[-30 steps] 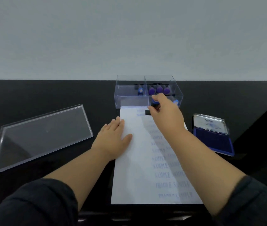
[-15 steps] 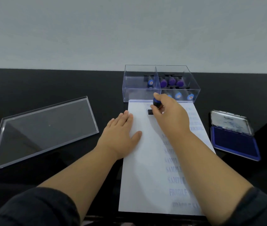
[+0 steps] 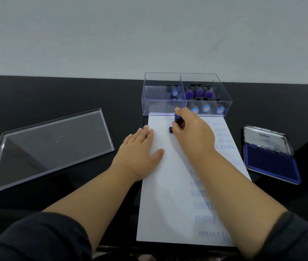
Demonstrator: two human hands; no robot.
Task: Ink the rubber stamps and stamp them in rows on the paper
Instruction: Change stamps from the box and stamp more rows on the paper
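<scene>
Setting: office-type desk station, plain and staged. Evidence: black worktop set against a bare pale grey wall; clear plastic box with a divider, holding rubber stamps; its loose clear lid; open blue ink pad; white paper printed with "SAMPLE", "FRAGILE" and "AIR MAIL" marks.

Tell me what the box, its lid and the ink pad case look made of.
Box: clear glossy plastic, probably acrylic; the stamps show through its walls. Lid: likely the same, transparent with bright edges. Ink pad case: apparently shiny metal, its open cover reflecting light; the pad looks like blue felt.
</scene>
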